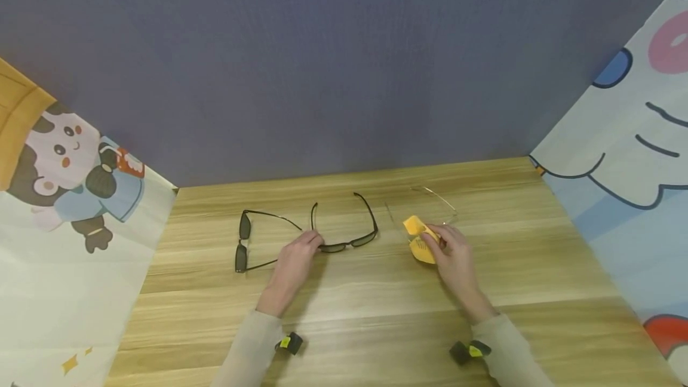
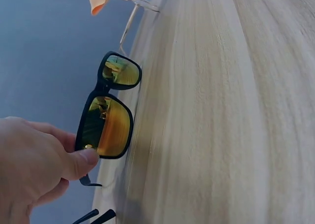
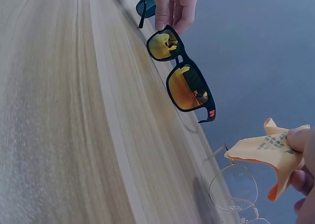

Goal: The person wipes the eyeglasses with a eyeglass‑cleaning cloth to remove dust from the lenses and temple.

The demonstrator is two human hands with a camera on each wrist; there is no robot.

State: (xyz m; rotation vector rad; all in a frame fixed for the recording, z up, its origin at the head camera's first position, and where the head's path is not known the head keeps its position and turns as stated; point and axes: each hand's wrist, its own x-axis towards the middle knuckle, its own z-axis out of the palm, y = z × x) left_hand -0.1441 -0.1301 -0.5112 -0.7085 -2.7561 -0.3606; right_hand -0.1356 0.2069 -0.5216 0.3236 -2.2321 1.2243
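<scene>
My left hand (image 1: 295, 258) pinches one front corner of black-framed sunglasses (image 1: 335, 248), thumb over the lens edge. Their mirrored orange lenses (image 2: 115, 130) face the left wrist camera, and the unfolded temples point away from me. My right hand (image 1: 455, 260) grips a yellow printed cloth (image 1: 423, 251) between thumb and fingers. Just beyond the cloth is a pair of thin wire-rimmed round glasses (image 3: 234, 187), partly hidden behind it in the head view. Whether cloth and wire rim touch, I cannot tell.
A second pair of black sunglasses (image 1: 241, 257) lies left of my left hand, temples unfolded toward the right. The wooden table (image 1: 371, 321) meets a grey-blue wall panel (image 1: 344, 76) at the back. Cartoon-printed panels (image 1: 70, 154) stand along both sides.
</scene>
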